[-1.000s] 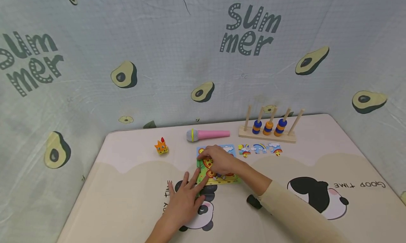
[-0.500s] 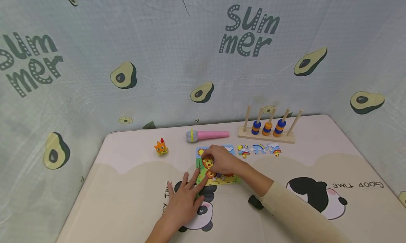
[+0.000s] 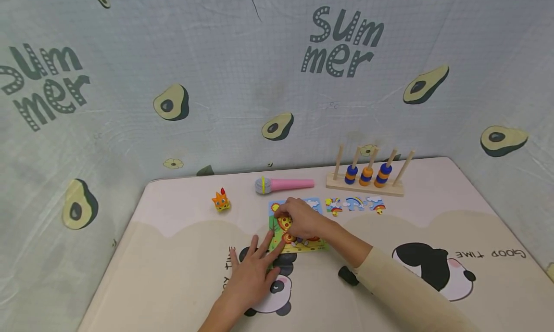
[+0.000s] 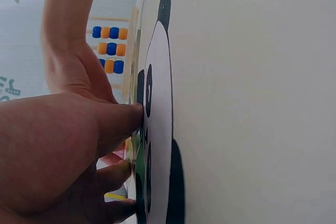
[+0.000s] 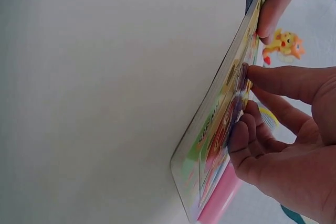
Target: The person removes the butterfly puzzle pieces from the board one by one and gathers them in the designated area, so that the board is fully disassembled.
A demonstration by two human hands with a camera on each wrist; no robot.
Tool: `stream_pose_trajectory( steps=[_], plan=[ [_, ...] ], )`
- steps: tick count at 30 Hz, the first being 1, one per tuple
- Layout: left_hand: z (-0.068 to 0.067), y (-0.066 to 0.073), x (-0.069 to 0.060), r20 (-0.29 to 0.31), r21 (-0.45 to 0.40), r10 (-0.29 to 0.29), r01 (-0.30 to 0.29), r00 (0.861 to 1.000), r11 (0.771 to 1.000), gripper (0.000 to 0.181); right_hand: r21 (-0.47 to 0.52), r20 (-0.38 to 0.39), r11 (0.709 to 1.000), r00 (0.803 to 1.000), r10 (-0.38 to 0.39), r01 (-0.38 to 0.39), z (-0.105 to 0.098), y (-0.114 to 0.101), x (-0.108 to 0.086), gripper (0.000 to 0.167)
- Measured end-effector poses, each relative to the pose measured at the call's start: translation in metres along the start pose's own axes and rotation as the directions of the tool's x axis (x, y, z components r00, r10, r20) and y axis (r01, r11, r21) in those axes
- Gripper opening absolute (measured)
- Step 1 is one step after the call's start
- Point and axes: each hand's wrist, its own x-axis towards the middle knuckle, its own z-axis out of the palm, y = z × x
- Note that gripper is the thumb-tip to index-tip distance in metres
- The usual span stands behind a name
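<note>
A jigsaw puzzle board [image 3: 277,248] with a bright cartoon picture lies flat on the table. My left hand [image 3: 253,276], fingers spread, rests its fingertips on the board's near left corner. Over the middle of the board is my right hand [image 3: 305,219]. In the right wrist view, its thumb and curled fingers pinch a puzzle piece [image 5: 241,90] lying within the picture. The hand covers much of that piece in the head view. Just right of the board lie three loose pieces: one with a sun [image 3: 333,206], one with a rainbow [image 3: 355,203] and one with a mushroom [image 3: 378,206].
Behind the board lies a pink toy microphone [image 3: 285,184]. A wooden peg stand [image 3: 365,185] with blue and orange beads is at the back right. A small orange toy figure [image 3: 221,200] stands to the left. A black object [image 3: 348,276] shows by the right forearm.
The right hand's fingertips have drawn slightly inward from the board's left edge, toward its middle. The left hand stays in place, and the loose pieces have not moved.
</note>
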Motion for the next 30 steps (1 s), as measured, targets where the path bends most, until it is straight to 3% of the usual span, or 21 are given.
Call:
stream_pose_trajectory(
  steps=[11,30],
  plan=[
    [-0.0007,0.0001,0.0010,-0.001,0.011,0.005,-0.005,1.000,1.000,0.061,-0.003,-0.024,1.000,1.000,-0.002,0.002,0.0004,-0.0012,-0.0023,0.051],
    [0.0003,-0.0006,0.0018,0.005,0.016,0.000,-0.001,1.000,1.000,0.061,-0.004,-0.063,1.000,0.998,-0.024,0.023,0.0024,-0.0002,0.0021,0.040]
  ],
)
